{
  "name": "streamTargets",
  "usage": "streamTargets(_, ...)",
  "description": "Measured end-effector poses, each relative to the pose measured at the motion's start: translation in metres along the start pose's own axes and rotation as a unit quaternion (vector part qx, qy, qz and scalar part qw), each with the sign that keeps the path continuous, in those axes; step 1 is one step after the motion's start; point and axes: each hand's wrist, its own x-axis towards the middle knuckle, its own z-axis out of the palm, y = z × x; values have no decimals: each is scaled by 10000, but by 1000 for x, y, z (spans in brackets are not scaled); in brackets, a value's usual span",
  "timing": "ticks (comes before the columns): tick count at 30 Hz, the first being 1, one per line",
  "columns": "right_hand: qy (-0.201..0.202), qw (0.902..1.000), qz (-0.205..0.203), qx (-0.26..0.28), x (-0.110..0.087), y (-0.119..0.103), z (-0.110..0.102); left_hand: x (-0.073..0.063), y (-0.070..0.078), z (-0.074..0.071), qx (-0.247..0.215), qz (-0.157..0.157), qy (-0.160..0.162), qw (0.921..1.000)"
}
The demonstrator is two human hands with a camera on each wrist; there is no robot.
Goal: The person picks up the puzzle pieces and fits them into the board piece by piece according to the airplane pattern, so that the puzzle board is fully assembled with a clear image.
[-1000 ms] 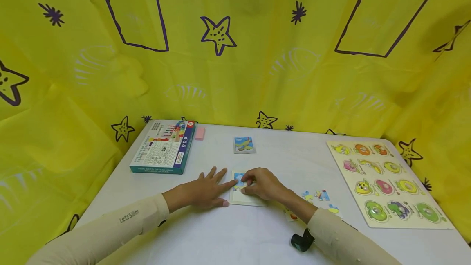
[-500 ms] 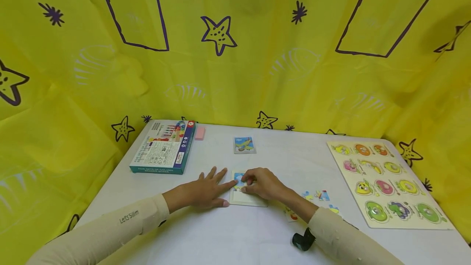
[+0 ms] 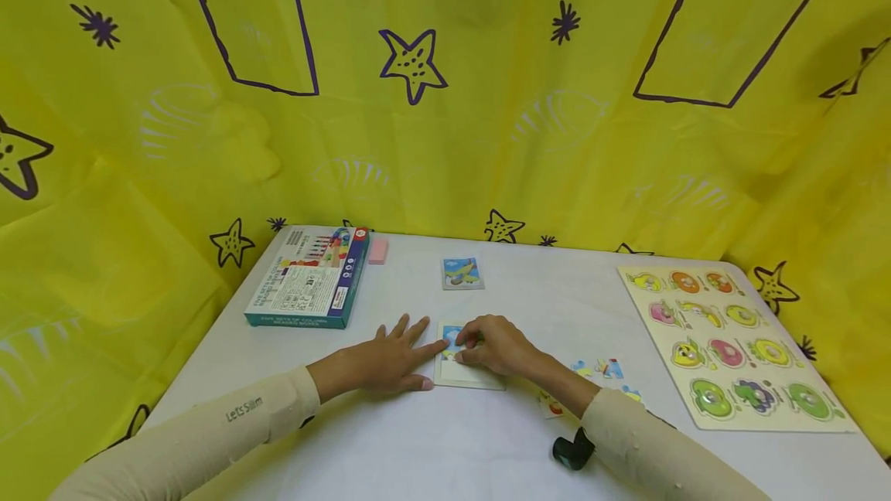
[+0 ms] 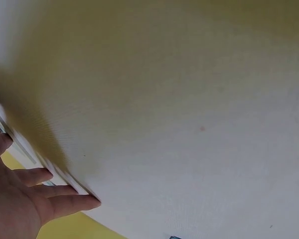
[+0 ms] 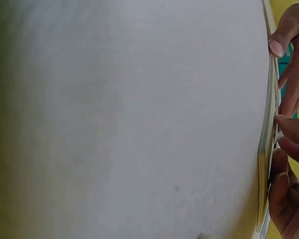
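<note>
A small puzzle tray (image 3: 480, 382) with a pale frame lies on the table in front of me in the head view. Blue-and-yellow jigsaw pieces (image 3: 449, 335) fill its upper left part. My left hand (image 3: 393, 362) is spread flat beside it, with the index fingertip on the pieces and the thumb near the lower left corner. The right hand (image 3: 497, 346) bends over the tray, thumb and fingers pinching at a jigsaw piece that they mostly cover. In the right wrist view the right fingertips (image 5: 284, 130) touch the tray's top.
Several loose jigsaw pieces (image 3: 609, 369) lie near the right forearm, beside a black object (image 3: 573, 451). A picture card with an airplane (image 3: 462, 274) lies beyond the tray. A boxed game (image 3: 309, 277) and a pink block (image 3: 378, 251) sit left; a fruit puzzle board (image 3: 727, 350) lies right.
Both hands stay nearly where they were at the tray. The right thumb and fingers shift only slightly over the pieces.
</note>
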Motion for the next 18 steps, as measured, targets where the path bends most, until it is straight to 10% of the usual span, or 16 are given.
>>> streamTargets(18, -337, 9982, -495, -4, -3, 7, -7, -1, 3, -1, -50, -118, -61, 9999)
